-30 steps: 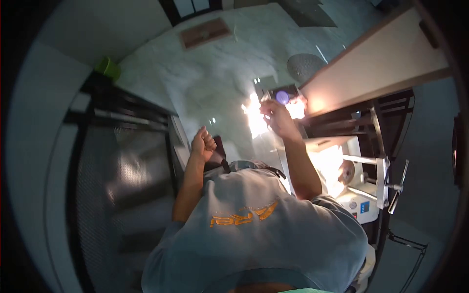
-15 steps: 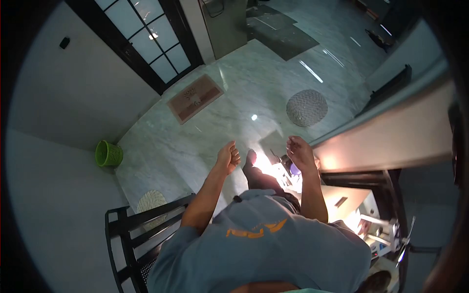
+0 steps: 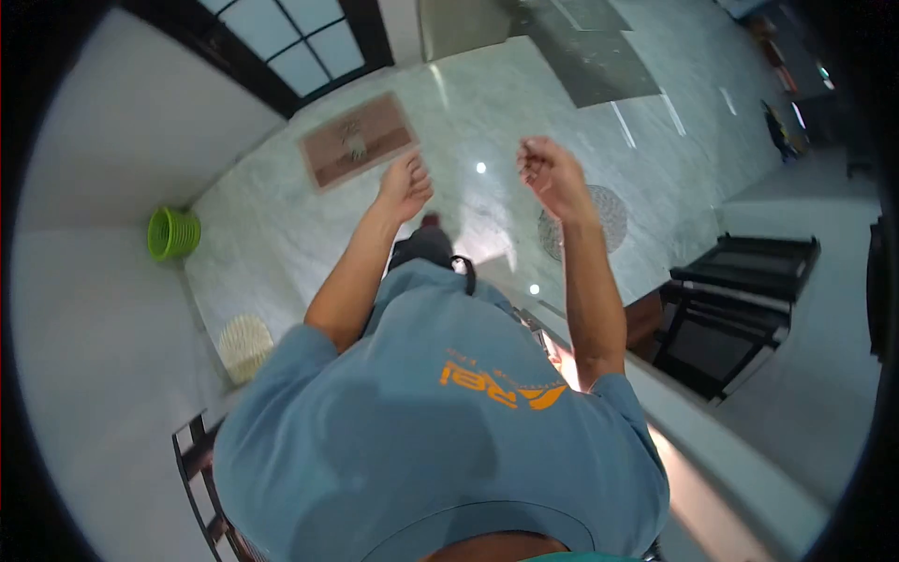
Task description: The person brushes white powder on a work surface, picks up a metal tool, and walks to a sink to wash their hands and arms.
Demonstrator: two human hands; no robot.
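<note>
My left hand (image 3: pixel 405 187) is held out in front of my body, fingers curled into a loose fist with nothing visible in them. It appears just below the brown doormat (image 3: pixel 363 140), in the air above the floor. My right hand (image 3: pixel 551 175) is raised on the other side, its fingers bent in toward the palm, and no object shows in it. Behind that hand and wrist, a round woven grey mat (image 3: pixel 609 220) lies on the floor, partly covered by the forearm. Neither hand touches anything.
A green basket (image 3: pixel 174 233) stands by the left wall, with a pale round mat (image 3: pixel 245 347) nearer me. Black chairs (image 3: pixel 726 323) are at the right, beyond a low wall edge (image 3: pixel 740 454). A glazed black-framed door (image 3: pixel 300 42) is at the top left. Grey mats (image 3: pixel 599 70) lie farther off.
I have moved forward and turned; the bright desk area at the right has mostly left view and black chairs have appeared. Both hands sit higher in view, still curled.
</note>
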